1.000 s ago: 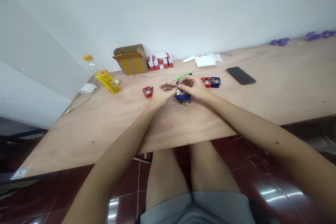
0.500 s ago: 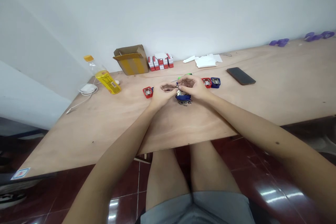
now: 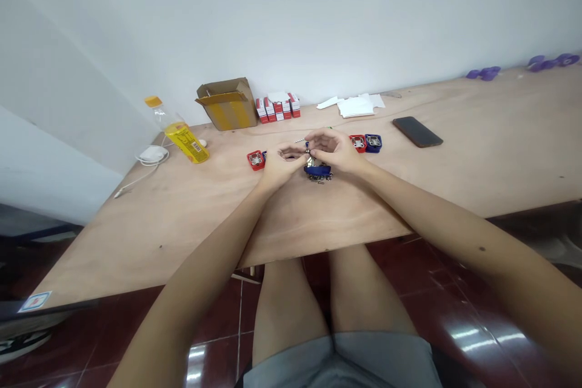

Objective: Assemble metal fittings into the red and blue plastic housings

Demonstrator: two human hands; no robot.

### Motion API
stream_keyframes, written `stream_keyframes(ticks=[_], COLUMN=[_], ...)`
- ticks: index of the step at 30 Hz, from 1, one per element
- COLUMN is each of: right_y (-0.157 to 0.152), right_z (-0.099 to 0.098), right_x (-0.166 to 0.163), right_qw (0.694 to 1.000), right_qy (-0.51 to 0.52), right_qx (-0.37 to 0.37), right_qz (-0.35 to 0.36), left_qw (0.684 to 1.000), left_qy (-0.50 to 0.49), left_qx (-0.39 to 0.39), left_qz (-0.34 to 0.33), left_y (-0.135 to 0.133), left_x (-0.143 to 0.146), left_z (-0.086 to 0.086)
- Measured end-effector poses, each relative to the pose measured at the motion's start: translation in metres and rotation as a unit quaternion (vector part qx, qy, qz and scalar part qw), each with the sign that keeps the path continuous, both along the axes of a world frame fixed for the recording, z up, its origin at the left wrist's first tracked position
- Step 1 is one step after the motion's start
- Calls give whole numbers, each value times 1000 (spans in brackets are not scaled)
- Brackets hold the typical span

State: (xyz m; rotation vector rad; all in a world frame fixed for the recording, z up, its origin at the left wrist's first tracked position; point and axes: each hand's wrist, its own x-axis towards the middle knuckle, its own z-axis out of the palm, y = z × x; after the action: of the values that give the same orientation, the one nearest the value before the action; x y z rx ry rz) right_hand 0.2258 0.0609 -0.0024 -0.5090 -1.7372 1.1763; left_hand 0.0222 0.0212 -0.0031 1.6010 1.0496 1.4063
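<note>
My left hand [image 3: 282, 160] and my right hand [image 3: 331, 150] meet over the plywood table [image 3: 291, 218], their fingertips pinching a tiny metal part with a blue bit [image 3: 307, 147]. Just below sit a blue plastic holder [image 3: 317, 170] and a heap of small metal pieces [image 3: 319, 178]. A thin screwdriver shaft [image 3: 299, 140] pokes out behind my fingers, its handle hidden by my right hand. A red holder with a metal fitting [image 3: 255, 160] lies left of my left hand.
A red holder [image 3: 357, 143] and a blue holder [image 3: 373, 143] lie right of my hands. Behind stand red-and-white boxes [image 3: 277, 107], a cardboard box [image 3: 227, 104], white papers [image 3: 356, 107], a yellow bottle [image 3: 180, 138] and a phone [image 3: 417, 131]. The wall bounds the table's far side.
My right hand has risen slightly and now covers the green screwdriver handle seen earlier. My fingers still pinch the tiny part, and the objects on the table have not moved.
</note>
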Motion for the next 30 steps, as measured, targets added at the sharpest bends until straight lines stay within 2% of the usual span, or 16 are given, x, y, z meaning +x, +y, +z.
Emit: stream_keyframes(ticks=[8,30], right_y=[1,1], right_z=[0,2], right_x=[0,-1], right_qw=[999,1000], right_qy=[-19,18], right_qx=[32,-13], right_qz=[-17,19], left_qw=[1000,1000], left_qy=[-4,-7], left_qx=[10,-7], left_qz=[-4,3], left_y=[1,2], left_x=[0,-1], left_z=[-1,-1])
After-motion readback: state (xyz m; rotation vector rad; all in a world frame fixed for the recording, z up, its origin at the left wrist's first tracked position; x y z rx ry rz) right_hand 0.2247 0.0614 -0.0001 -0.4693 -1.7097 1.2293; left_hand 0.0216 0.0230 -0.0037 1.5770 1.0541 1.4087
